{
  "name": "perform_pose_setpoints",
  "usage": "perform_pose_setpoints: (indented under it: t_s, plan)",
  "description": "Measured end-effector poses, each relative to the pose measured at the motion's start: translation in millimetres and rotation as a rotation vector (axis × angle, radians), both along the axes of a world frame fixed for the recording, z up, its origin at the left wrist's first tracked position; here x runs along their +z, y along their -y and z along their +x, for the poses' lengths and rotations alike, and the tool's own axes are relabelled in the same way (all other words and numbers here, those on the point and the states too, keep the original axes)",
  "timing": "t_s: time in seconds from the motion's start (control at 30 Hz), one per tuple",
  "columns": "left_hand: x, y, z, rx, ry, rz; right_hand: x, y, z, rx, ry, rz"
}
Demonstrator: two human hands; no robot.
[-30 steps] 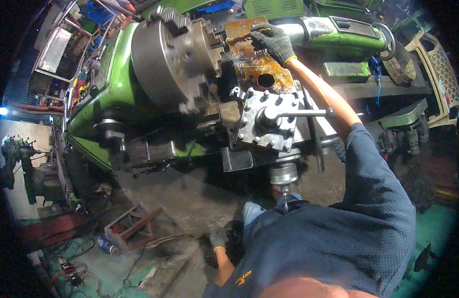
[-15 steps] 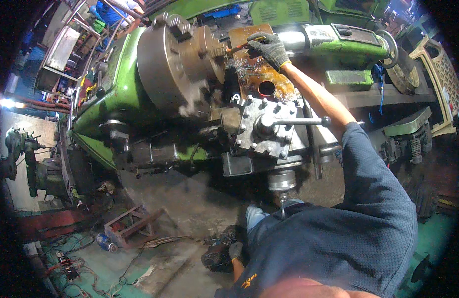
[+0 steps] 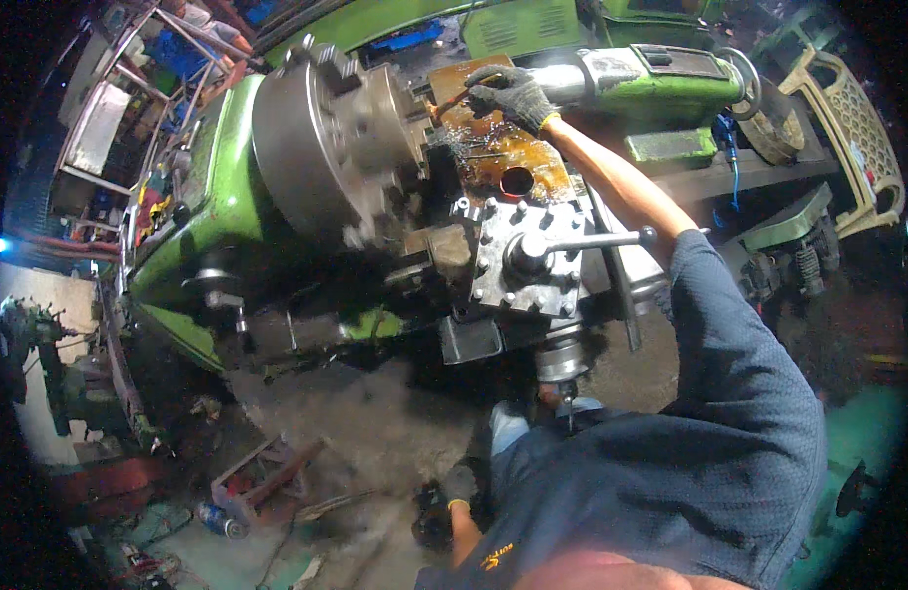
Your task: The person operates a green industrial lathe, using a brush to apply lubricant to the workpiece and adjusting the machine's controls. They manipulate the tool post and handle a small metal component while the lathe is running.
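Observation:
My right hand (image 3: 513,90), in a dark knit glove, reaches across a green lathe and pinches a thin reddish stick (image 3: 452,100) whose tip points at the gap beside the big grey chuck (image 3: 316,147). Below that hand lies a rusty orange plate with a round hole (image 3: 513,169), strewn with metal shavings. Closer to me sits the square tool post (image 3: 527,261) with its lever handle. My left hand (image 3: 461,485), also gloved, hangs low beside my leg; whether it holds anything is unclear.
The green tailstock (image 3: 660,79) and its handwheel (image 3: 759,98) lie to the right. A cream plastic chair (image 3: 852,138) stands at far right. Scrap metal and a small frame (image 3: 262,477) litter the dirty floor at lower left. Cluttered shelves (image 3: 110,128) fill the upper left.
My right hand has stayed at the plate beside the chuck, shifting slightly with the stick. My left hand has stayed low by my leg.

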State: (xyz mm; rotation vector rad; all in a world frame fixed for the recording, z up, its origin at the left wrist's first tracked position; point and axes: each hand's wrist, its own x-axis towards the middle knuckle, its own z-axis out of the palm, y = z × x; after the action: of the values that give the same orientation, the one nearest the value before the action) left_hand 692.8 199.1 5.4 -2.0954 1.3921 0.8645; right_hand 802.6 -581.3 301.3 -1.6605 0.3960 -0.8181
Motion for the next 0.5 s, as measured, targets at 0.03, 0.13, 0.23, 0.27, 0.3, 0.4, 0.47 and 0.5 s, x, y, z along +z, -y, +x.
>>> perform_pose_setpoints:
  t_s: [0.03,0.13,0.23,0.27,0.3,0.4,0.47,0.5]
  plan:
    - [-1,1,8,-0.071,-0.026,0.010,5,-3,-1,0.023,-0.003,0.034]
    - [-10,4,39,-0.151,-0.080,0.042,17,-10,-8,-0.069,-0.058,-0.154]
    - [-58,-25,73,-0.013,-0.053,-0.182,30,-20,-35,-0.179,-0.024,-0.267]
    - [-71,-37,84,0.066,-0.033,-0.296,36,-31,-48,-0.234,-0.069,-0.193]
    - [-82,-29,96,0.130,-0.143,-0.184,51,-50,-60,-0.281,-0.117,-0.124]
    - [-105,-25,139,-0.140,0.049,-0.568,49,-72,-94,-0.448,-0.250,-0.184]
    - [-111,36,182,-0.337,-0.080,-0.098,38,-84,-134,-0.535,-0.353,-0.026]
    - [-101,47,188,-0.099,-0.126,-0.152,36,-93,-122,-0.514,-0.383,-0.034]
